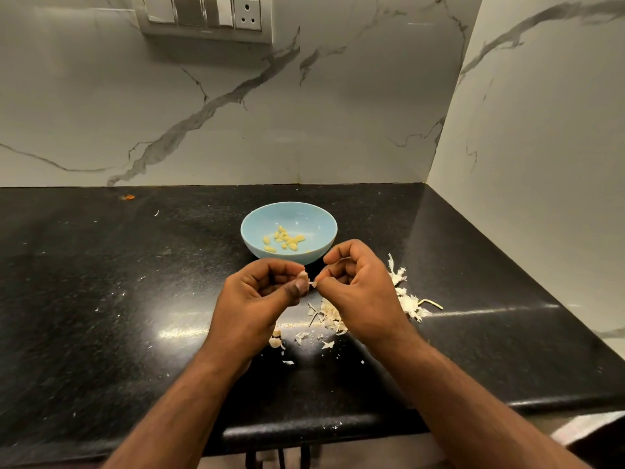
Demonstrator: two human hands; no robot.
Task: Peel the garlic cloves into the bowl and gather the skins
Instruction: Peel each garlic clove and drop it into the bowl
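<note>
pale garlic clove (302,275) sits pinched in the left hand (262,294) above the tabletop (101,299), just in front of the blue bowl (314,220) of peeled cloves (283,239); the right hand (358,286) fingers pinch its skin tip, loose skins (407,301) lie scattered beneath and right

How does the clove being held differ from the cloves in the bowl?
The held clove is pale with skin on it, pinched in the left hand while the right hand pulls a flake; the bowl cloves are bare, yellow, loose in the blue bowl. Similar size.
</note>
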